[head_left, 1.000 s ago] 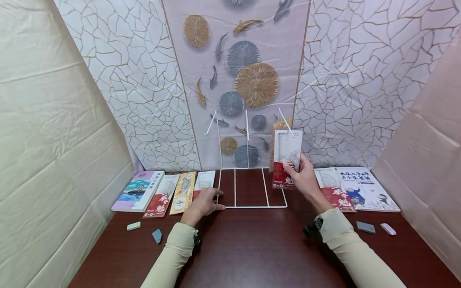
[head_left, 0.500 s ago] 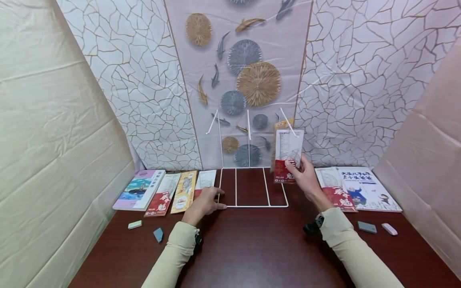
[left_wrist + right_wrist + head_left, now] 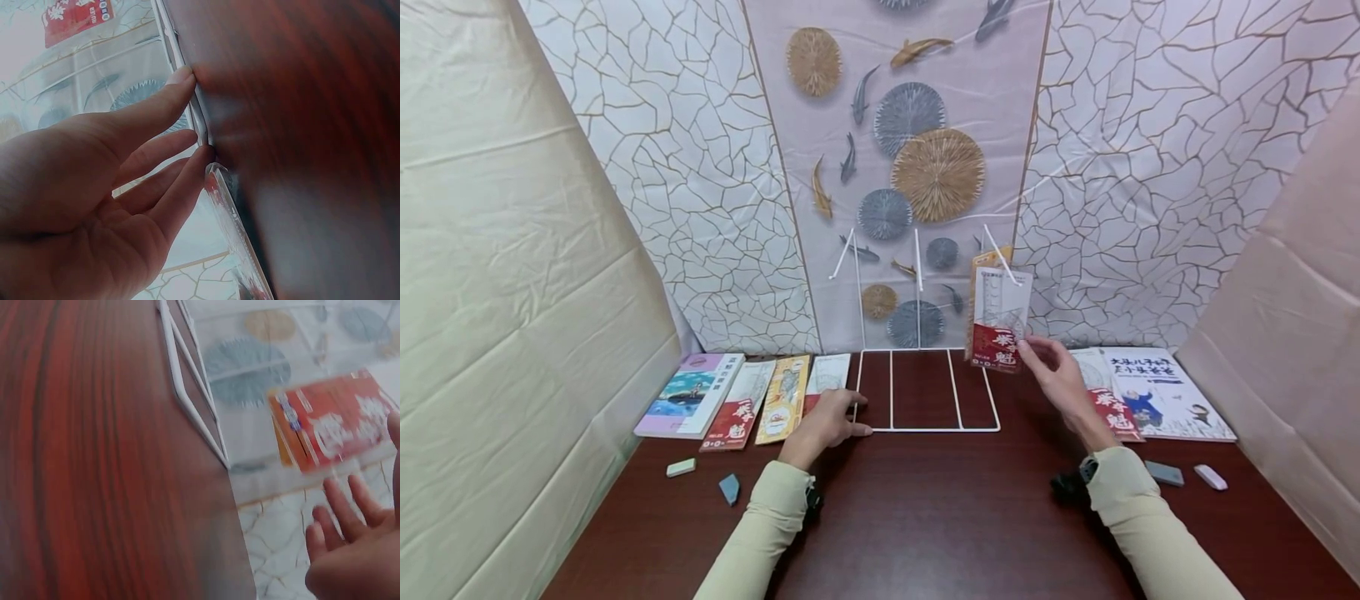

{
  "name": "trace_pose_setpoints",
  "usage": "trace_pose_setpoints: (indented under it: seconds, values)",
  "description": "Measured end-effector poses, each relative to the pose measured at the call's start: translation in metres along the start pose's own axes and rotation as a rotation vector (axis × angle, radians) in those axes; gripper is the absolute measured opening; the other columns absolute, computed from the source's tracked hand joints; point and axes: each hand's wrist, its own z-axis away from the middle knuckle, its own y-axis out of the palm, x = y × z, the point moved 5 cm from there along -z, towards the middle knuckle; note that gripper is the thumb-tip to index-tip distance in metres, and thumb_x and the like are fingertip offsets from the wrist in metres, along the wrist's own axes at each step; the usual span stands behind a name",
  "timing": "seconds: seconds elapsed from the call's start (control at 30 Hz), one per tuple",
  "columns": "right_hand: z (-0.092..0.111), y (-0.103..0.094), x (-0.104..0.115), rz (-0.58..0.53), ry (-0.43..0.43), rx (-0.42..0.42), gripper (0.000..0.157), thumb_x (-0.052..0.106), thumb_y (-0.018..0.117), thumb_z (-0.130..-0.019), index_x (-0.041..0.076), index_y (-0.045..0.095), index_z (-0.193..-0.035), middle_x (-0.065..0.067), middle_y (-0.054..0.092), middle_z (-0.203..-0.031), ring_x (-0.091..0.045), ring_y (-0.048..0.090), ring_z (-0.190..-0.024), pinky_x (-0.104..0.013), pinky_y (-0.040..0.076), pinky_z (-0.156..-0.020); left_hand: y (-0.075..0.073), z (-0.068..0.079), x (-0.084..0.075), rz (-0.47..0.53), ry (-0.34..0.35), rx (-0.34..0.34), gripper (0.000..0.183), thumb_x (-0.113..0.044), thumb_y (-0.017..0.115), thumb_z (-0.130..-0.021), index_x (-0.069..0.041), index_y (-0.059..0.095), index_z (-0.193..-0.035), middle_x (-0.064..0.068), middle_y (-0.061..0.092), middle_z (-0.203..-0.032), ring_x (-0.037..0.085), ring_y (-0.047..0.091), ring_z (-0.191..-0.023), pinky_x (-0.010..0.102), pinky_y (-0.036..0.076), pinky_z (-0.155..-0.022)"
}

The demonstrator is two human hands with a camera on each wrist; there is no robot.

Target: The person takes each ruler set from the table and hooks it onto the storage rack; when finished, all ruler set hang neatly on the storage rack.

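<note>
Ruler packet [image 3: 1000, 319], long axis upright, red end [image 3: 992, 343] down, right hand [image 3: 1060, 379] loose, left hand [image 3: 826, 421] uncurled, touching rack [image 3: 925, 430]

I count six visible ruler packets [image 3: 997, 340], two books [image 3: 1161, 379], four erasers [image 3: 681, 468], one white wire rack [image 3: 936, 430] with three prongs [image 3: 1002, 255], and two hands [image 3: 823, 419] [image 3: 1062, 379].

A dark reddish-brown wood-grain table [image 3: 940, 508] with a glossy surface spans the foreground, a soft pale sheen lying across its near middle. Behind it hangs a wrinkled white fabric backdrop [image 3: 1135, 158] printed with thin golden crack lines. Down its centre runs a pale mauve printed panel [image 3: 1000, 92], edged by narrow brown lines and bearing spiky gold and blue-grey discs [image 3: 937, 175] among slender fish figures [image 3: 921, 52]. Creased cream cloth side walls [image 3: 527, 275] flank the table left and right, lit evenly.
</note>
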Motion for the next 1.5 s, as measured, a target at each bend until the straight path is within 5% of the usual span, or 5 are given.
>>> trace_pose_setpoints:
  seconds: [0.2,0.43,0.8,1.2,1.5]
  values:
    - [-0.002,-0.041,-0.016,0.267,0.022,-0.099,0.063,0.042,0.065,-0.096,0.001,0.05,-0.14,-0.028,0.05,-0.142,-0.045,0.041,-0.134,-0.059,0.034,-0.11,0.0,-0.001,0.0,-0.014,0.004,-0.008,0.05,-0.027,0.086,-0.08,-0.004,0.07,-0.122,0.013,0.071,-0.122,0.029,0.064,-0.114,0.043,0.051,-0.101]
    - [0.002,-0.072,-0.045,0.603,0.228,-0.038,0.078,0.033,0.071,-0.089,-0.004,0.036,-0.148,-0.042,0.028,-0.147,-0.062,0.021,-0.133,-0.072,0.021,-0.108,0.001,-0.001,0.0,-0.018,0.001,-0.01,0.05,-0.028,0.086,-0.08,-0.005,0.071,-0.122,0.012,0.071,-0.122,0.028,0.064,-0.114,0.042,0.051,-0.102]
    - [0.005,-0.076,-0.051,0.687,0.31,0.031,0.091,0.039,0.073,-0.087,-0.009,0.027,-0.149,-0.048,0.021,-0.143,-0.066,0.017,-0.13,-0.072,0.018,-0.108,0.0,-0.001,-0.001,-0.016,-0.005,-0.009,0.05,-0.027,0.086,-0.08,-0.005,0.07,-0.122,0.013,0.071,-0.123,0.029,0.064,-0.116,0.043,0.051,-0.103]
    - [0.001,-0.076,-0.043,0.57,0.138,-0.107,0.09,0.019,0.08,-0.079,-0.007,0.031,-0.15,-0.043,0.034,-0.138,-0.06,0.029,-0.128,-0.067,0.03,-0.105,0.0,0.001,-0.002,0.002,-0.002,0.0,0.05,-0.025,0.085,-0.081,-0.003,0.07,-0.122,0.014,0.07,-0.123,0.029,0.064,-0.116,0.044,0.05,-0.103]
    - [-0.003,-0.079,-0.022,0.401,0.072,-0.207,0.074,0.026,0.078,-0.087,0.001,0.044,-0.148,-0.031,0.058,-0.135,-0.041,0.057,-0.116,-0.049,0.047,-0.097,0.001,0.0,-0.001,-0.001,-0.008,0.005,0.049,-0.026,0.085,-0.081,-0.004,0.07,-0.123,0.013,0.07,-0.123,0.029,0.063,-0.116,0.043,0.05,-0.103]
